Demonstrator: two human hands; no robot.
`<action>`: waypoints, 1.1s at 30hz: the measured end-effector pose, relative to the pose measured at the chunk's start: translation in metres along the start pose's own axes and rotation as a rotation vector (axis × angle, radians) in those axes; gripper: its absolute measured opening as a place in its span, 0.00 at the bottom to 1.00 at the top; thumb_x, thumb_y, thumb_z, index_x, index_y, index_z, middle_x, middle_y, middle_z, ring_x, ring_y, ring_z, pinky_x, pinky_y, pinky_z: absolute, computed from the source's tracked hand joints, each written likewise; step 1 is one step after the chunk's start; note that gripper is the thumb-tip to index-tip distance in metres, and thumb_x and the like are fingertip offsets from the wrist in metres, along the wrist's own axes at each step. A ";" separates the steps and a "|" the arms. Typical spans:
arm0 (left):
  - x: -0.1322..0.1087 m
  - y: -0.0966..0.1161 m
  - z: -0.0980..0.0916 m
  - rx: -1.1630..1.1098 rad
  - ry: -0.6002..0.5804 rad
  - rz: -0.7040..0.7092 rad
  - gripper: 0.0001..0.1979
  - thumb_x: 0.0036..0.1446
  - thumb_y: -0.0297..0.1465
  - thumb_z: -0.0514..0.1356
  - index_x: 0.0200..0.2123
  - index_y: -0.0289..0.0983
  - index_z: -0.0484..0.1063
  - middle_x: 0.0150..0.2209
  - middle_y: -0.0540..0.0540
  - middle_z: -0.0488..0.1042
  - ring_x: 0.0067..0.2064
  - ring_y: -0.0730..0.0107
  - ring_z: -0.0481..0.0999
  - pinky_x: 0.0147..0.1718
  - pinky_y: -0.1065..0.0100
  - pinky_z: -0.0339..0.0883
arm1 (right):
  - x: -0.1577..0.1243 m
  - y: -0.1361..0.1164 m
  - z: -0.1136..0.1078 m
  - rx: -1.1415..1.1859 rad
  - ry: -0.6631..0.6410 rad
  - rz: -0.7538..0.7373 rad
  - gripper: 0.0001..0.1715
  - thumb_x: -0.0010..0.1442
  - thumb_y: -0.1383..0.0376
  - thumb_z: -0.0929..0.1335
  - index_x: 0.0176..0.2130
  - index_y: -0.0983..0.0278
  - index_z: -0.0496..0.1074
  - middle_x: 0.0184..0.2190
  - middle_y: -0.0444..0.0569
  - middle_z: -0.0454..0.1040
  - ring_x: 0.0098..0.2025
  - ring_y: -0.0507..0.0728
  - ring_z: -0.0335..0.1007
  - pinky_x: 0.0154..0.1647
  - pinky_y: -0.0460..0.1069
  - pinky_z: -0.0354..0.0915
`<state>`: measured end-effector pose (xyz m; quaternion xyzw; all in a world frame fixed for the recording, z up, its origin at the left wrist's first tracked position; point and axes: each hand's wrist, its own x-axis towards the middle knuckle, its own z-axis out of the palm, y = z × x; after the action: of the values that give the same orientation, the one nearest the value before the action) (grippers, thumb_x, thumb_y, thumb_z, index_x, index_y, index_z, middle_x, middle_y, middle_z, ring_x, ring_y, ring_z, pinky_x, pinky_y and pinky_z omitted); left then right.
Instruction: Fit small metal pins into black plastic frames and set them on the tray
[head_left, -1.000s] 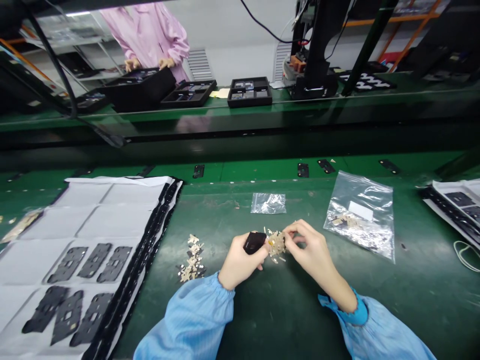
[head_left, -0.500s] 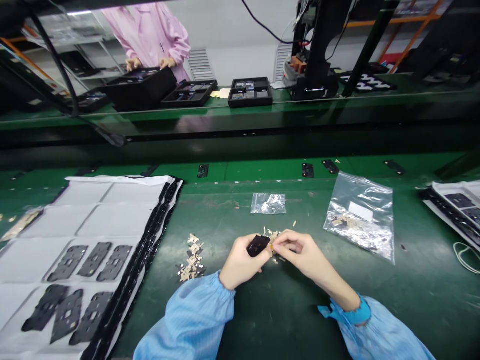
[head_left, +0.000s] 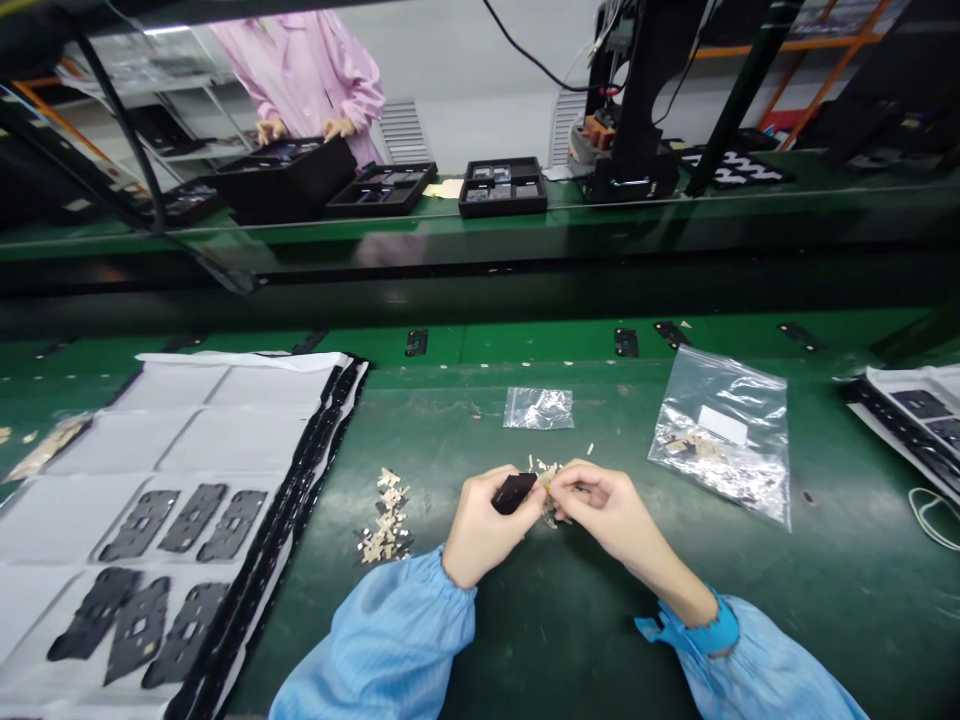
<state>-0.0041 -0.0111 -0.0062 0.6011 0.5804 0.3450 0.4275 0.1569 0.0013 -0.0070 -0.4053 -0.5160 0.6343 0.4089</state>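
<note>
Left hand [head_left: 480, 530] gripping one black part [head_left: 514, 493] | right hand [head_left: 606, 502] pinched (contents unclear) | six plates [head_left: 150, 512] on white tray [head_left: 240, 440]

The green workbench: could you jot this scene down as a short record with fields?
Left hand: grips a glossy black part
Right hand: fingers pinched beside it; anything held is unclear
At the hands: heap of small tan pieces
Left side: another heap; white divided tray with six black plates
Beyond hands: small clear zip bag
Right side: larger zip bag holding small pieces
</note>
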 end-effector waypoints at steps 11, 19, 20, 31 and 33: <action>-0.002 0.002 0.002 0.010 0.116 0.007 0.09 0.54 0.32 0.56 0.26 0.35 0.70 0.24 0.51 0.67 0.24 0.75 0.68 0.20 0.76 0.65 | -0.001 0.001 0.011 0.071 0.168 -0.022 0.09 0.53 0.61 0.71 0.29 0.65 0.74 0.28 0.46 0.69 0.27 0.52 0.68 0.31 0.48 0.67; -0.003 0.002 0.002 0.011 0.105 0.031 0.09 0.53 0.33 0.58 0.25 0.34 0.72 0.23 0.51 0.67 0.23 0.76 0.68 0.19 0.76 0.64 | -0.002 0.009 0.012 0.060 0.138 -0.089 0.05 0.56 0.65 0.69 0.30 0.64 0.75 0.31 0.46 0.68 0.29 0.51 0.69 0.31 0.47 0.67; -0.003 0.002 0.002 0.006 0.103 0.033 0.08 0.53 0.33 0.58 0.26 0.34 0.72 0.23 0.51 0.67 0.23 0.75 0.68 0.19 0.76 0.64 | -0.002 0.009 0.012 0.060 0.132 -0.088 0.05 0.56 0.65 0.69 0.30 0.64 0.75 0.31 0.46 0.68 0.29 0.51 0.69 0.31 0.47 0.67; 0.000 -0.006 0.003 -0.020 0.143 0.020 0.06 0.51 0.28 0.57 0.24 0.34 0.70 0.22 0.51 0.68 0.23 0.75 0.68 0.19 0.77 0.63 | -0.001 0.009 0.016 0.117 0.132 -0.046 0.05 0.54 0.64 0.70 0.29 0.64 0.76 0.29 0.46 0.69 0.26 0.50 0.68 0.29 0.46 0.66; 0.001 -0.005 0.001 -0.032 0.141 0.015 0.05 0.51 0.28 0.57 0.24 0.34 0.71 0.23 0.51 0.69 0.23 0.76 0.69 0.20 0.77 0.64 | 0.000 0.006 0.013 0.122 0.135 -0.008 0.06 0.54 0.64 0.70 0.29 0.65 0.76 0.27 0.45 0.70 0.26 0.50 0.68 0.30 0.46 0.66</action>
<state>-0.0051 -0.0104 -0.0116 0.5728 0.5989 0.3991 0.3923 0.1439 -0.0040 -0.0109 -0.4193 -0.4494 0.6340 0.4693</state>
